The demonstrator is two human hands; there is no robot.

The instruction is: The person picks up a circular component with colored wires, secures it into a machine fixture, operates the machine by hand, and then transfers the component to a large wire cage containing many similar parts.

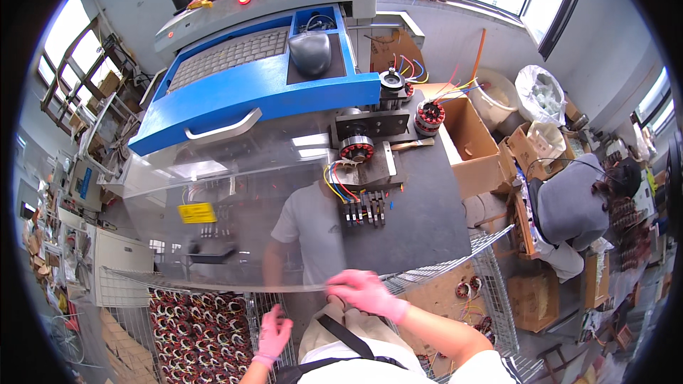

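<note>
My right hand [366, 293], in a pink glove, is at the front right corner of a clear plastic cover [249, 263], its fingers closed on the edge. My left hand [273, 334], also gloved in pink, hangs below the cover's front edge, fingers loosely bent and apart, with nothing visible in it. Right of the cover, a motor stator [356, 148] with red windings sits on a metal fixture [380, 167]. Its coloured wires run down to a row of black clips [366, 209]. A second stator [429, 118] stands upright farther right on the dark tabletop [434, 220].
A blue keyboard drawer [256, 103] with a mouse [309, 54] sits beyond the cover. Wire baskets flank me; the left one holds many stators [196, 334]. An open carton [469, 146] stands right of the table. Farther right, a person in grey [573, 199] bends among boxes.
</note>
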